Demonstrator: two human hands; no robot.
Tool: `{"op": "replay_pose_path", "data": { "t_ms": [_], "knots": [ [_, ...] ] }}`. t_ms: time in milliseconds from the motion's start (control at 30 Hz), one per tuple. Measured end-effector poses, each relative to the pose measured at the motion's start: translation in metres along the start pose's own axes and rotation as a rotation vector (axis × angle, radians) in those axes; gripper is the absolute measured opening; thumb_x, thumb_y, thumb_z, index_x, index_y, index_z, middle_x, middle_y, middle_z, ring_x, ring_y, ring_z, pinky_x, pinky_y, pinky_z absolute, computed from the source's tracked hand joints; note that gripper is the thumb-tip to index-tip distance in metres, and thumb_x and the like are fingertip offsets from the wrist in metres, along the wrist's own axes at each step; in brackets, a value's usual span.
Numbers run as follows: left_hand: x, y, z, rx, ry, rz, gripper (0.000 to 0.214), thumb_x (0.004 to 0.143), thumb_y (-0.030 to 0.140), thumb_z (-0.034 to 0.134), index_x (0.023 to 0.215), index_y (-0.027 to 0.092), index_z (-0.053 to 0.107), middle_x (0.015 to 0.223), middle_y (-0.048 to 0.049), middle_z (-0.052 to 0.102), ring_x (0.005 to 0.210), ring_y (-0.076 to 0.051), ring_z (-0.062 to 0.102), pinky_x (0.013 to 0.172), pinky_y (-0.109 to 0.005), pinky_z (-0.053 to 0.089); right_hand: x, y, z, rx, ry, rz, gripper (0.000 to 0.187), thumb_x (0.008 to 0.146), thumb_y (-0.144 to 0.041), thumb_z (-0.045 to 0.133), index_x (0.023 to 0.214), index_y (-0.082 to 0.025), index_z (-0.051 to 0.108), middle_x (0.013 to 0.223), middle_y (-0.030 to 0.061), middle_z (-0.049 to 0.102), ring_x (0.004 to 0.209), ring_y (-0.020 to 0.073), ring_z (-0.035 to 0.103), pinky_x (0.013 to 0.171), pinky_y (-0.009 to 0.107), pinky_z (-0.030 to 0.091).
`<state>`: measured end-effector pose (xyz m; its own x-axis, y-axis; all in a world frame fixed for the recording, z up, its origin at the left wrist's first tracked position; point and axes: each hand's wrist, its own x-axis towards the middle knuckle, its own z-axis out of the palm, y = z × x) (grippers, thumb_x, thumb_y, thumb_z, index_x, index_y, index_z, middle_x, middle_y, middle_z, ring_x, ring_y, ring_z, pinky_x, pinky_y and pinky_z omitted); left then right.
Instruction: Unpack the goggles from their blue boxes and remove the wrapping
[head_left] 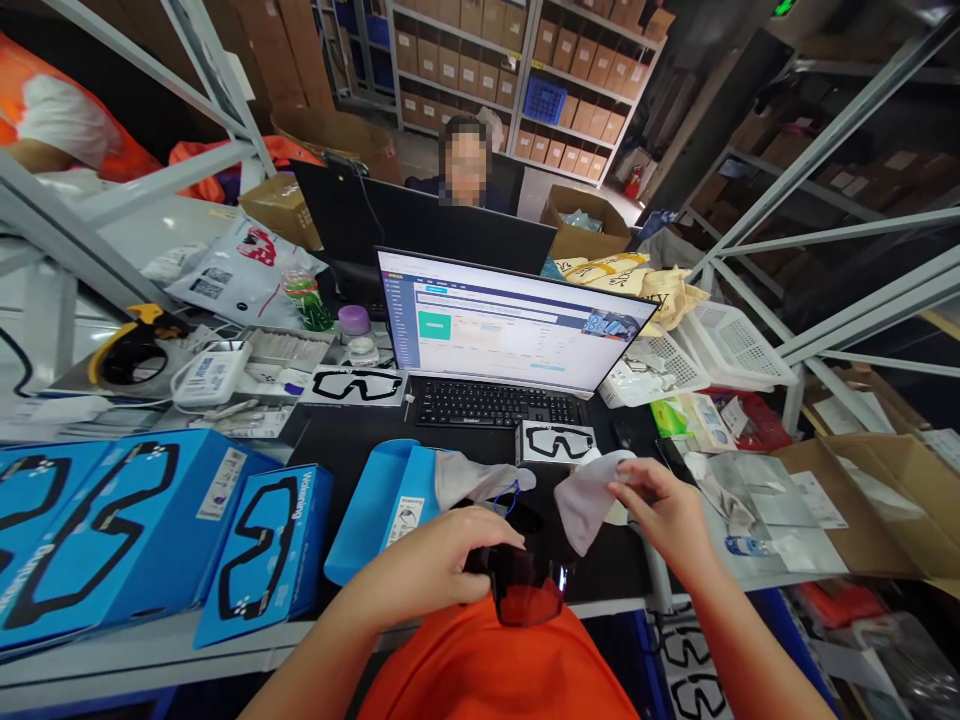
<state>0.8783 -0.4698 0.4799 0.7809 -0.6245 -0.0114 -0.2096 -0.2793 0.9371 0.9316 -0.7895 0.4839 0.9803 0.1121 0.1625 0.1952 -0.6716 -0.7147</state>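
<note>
Close to my body, my left hand (480, 555) is closed on a pair of dark tinted sunglasses (529, 590). My right hand (652, 505) pinches a light grey cloth (589, 500), which hangs from the fingertips to the right of the glasses, apart from them. Another grey cloth pouch (472, 480) lies on the desk ahead of my left hand, with a blue cord (510, 497) beside it. Partly behind my left arm is an opened blue box (375, 515). A small white box with a glasses picture (555, 442) sits in front of the keyboard.
Several blue glasses boxes (262, 545) stand at the left. A keyboard (495, 402) and monitor (517, 320) are ahead, with a mouse (624, 433) to their right. An open cardboard carton (892, 500) is at far right. Behind the monitors sits a person (465, 165).
</note>
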Motion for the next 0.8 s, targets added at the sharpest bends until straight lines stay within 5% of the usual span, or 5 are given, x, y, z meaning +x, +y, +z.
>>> {"op": "replay_pose_path", "data": {
  "t_ms": [100,267,433,667,800],
  "knots": [
    [0.002,0.002,0.000,0.002,-0.007,-0.008,0.058,0.067,0.001,0.054,0.115,0.028,0.072,0.117,-0.0013,0.072,0.112,-0.022,0.064,0.097,-0.031,0.048,0.002,0.002,0.001,-0.087,0.060,0.038,0.052,0.080,-0.038,0.074,0.129,-0.024,0.063,0.071,0.0001,0.073,0.063,0.0201,0.065,0.066,0.031,0.049],
    [0.005,0.003,0.000,-0.029,-0.010,-0.002,0.050,0.071,0.004,0.057,0.112,0.028,0.073,0.113,-0.0020,0.073,0.108,-0.022,0.065,0.094,-0.031,0.049,0.003,0.005,0.007,0.190,-0.173,0.207,0.031,0.074,-0.048,0.078,0.072,-0.019,0.070,0.059,0.0004,0.066,0.054,0.0169,0.058,0.052,0.027,0.042],
    [0.004,-0.001,0.000,-0.021,-0.015,-0.004,0.044,0.075,0.007,0.060,0.112,0.027,0.073,0.115,-0.0034,0.072,0.108,-0.023,0.065,0.094,-0.032,0.049,0.002,0.006,0.008,0.432,-0.266,0.226,0.037,0.076,-0.052,0.078,0.069,-0.018,0.065,0.067,0.0008,0.065,0.063,0.0168,0.057,0.062,0.028,0.046],
    [0.004,-0.003,0.003,0.012,-0.014,-0.018,0.053,0.071,0.002,0.058,0.114,0.029,0.072,0.118,-0.0016,0.071,0.109,-0.022,0.065,0.087,-0.029,0.050,0.018,0.020,-0.012,-0.148,-0.132,-0.043,0.030,0.083,-0.040,0.069,0.062,-0.022,0.056,0.071,0.0030,0.065,0.072,0.0217,0.058,0.070,0.031,0.044],
    [0.006,-0.003,0.005,0.073,-0.019,0.003,0.054,0.071,0.003,0.057,0.115,0.030,0.072,0.120,-0.0012,0.071,0.112,-0.023,0.064,0.096,-0.033,0.048,0.014,0.025,-0.013,-0.094,-0.245,0.018,0.025,0.090,-0.039,0.057,0.073,-0.021,0.063,0.081,0.0046,0.070,0.077,0.0233,0.063,0.072,0.032,0.047]
  ]
}}
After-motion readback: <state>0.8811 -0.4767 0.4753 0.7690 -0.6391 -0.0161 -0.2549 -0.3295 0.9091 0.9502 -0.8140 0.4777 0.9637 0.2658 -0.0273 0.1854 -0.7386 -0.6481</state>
